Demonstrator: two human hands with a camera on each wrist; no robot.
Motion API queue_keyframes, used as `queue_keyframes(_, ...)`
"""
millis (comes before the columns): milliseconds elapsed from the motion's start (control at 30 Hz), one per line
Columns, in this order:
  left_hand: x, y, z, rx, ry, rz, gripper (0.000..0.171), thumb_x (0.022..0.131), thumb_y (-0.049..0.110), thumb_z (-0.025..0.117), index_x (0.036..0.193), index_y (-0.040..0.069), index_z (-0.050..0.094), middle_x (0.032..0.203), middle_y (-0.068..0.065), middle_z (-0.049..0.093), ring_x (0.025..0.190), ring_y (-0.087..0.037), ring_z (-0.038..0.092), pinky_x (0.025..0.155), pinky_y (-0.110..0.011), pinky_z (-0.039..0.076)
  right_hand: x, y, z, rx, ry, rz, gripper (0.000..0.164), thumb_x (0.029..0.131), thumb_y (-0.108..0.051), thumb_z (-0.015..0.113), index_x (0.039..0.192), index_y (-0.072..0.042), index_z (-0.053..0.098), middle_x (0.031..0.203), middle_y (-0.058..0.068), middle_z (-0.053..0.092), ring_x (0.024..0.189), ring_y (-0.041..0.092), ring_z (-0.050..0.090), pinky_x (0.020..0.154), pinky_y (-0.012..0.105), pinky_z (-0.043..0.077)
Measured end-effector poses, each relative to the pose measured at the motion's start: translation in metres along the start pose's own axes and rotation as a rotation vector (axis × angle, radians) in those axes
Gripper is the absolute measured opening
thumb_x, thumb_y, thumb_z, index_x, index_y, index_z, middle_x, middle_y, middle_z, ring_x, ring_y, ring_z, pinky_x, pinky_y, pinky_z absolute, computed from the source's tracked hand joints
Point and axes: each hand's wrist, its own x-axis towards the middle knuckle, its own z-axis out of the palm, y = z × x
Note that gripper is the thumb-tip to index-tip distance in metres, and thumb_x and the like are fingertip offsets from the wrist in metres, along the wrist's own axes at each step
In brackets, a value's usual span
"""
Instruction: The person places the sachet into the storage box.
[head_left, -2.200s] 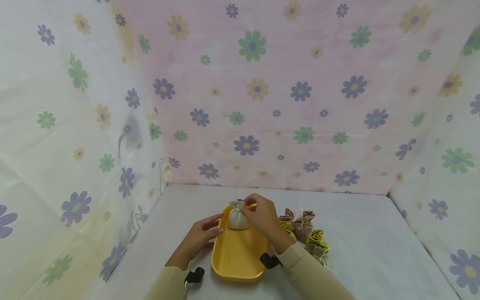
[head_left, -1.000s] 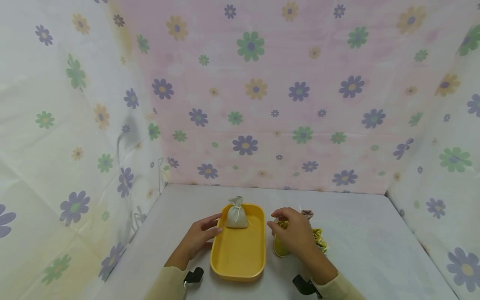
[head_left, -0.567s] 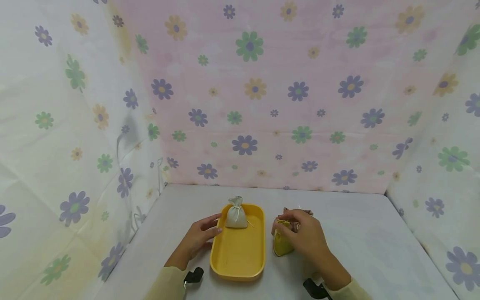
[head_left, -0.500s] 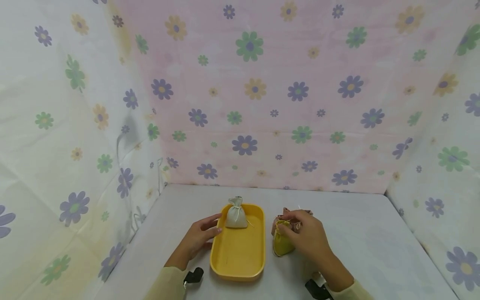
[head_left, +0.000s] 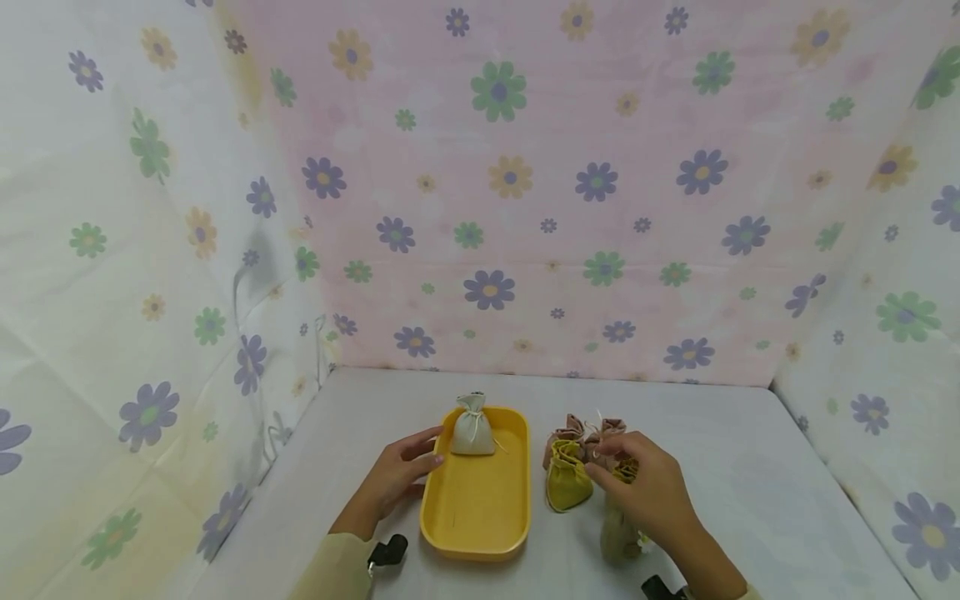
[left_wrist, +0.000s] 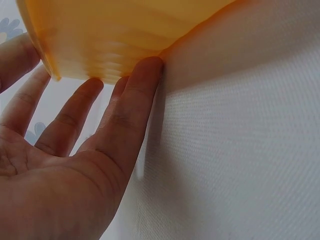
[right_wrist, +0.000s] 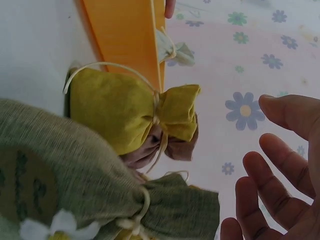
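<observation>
Between tray [head_left: 527, 479] and yellow pouch [head_left: 567, 485], gap.

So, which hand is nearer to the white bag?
Left. The left hand touches the left side of the tray, close to the white bag; the right hand is farther, past the tray's right side, by the green bag.

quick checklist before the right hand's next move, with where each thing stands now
1. Tray steadied: ok, left hand touches its side.
2. Right hand free: ok, it holds nothing.
3. Room in tray: ok, bare floor shows in front of the white pouch.
4. Green pouch gripped: not ok, the fingers are apart from it.
5. Yellow pouch in tray: not ok, it sits outside.
6. Pouch contents: cannot tell, hidden.
</observation>
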Motion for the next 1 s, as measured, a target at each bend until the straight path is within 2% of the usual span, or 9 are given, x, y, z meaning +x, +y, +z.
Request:
queue_keyframes(333, 0.002, -0.002, -0.001, -0.002, -0.004, -0.011, 0.058, 0.094, 0.026, 0.077, 0.149, 0.029, 0.057, 0.160, -0.018, 0.045, 0.136, -0.042, 0.056, 0.094, -0.049, 0.061, -0.013, 0.018, -0.008, -0.006, 0.035, -0.028, 0.027, 0.080, -0.029, 0.091, 0.102, -0.027, 0.075, 0.101, -0.010, 0.069, 0.090, 0.012, 0.064, 0.072, 0.032, 0.059)
queue_keyframes(567, 0.002, -0.002, -0.002, -0.006, -0.004, -0.009, 0.057, 0.094, 0.025, 0.078, 0.148, 0.029, 0.058, 0.160, -0.017, 0.046, 0.136, -0.041, 0.056, 0.096, -0.049, 0.060, -0.020, 0.029, -0.012, -0.030, 0.067, -0.051, 0.029, 0.077, -0.028, 0.093, 0.098, -0.020, 0.074, 0.096, -0.009, 0.068, 0.086, 0.013, 0.064, 0.068, 0.032, 0.055)
queue_keyframes(767, 0.002, -0.001, -0.001, 0.002, -0.001, -0.004, 0.058, 0.094, 0.026, 0.078, 0.148, 0.029, 0.058, 0.160, -0.018, 0.046, 0.135, -0.042, 0.057, 0.094, -0.049, 0.061, -0.024, 0.035, -0.014, -0.046, 0.042, 0.016, 0.033, 0.077, -0.031, 0.093, 0.098, -0.017, 0.072, 0.095, -0.007, 0.068, 0.086, 0.014, 0.065, 0.070, 0.033, 0.056)
queue_keyframes(1000, 0.001, -0.003, -0.002, 0.000, 0.006, -0.010, 0.058, 0.094, 0.027, 0.078, 0.148, 0.030, 0.058, 0.160, -0.018, 0.046, 0.134, -0.040, 0.058, 0.094, -0.048, 0.062, -0.028, 0.044, -0.013, -0.070, -0.048, 0.151, 0.044, 0.078, -0.045, 0.090, 0.100, -0.014, 0.068, 0.095, -0.002, 0.066, 0.087, 0.014, 0.063, 0.066, 0.025, 0.053)
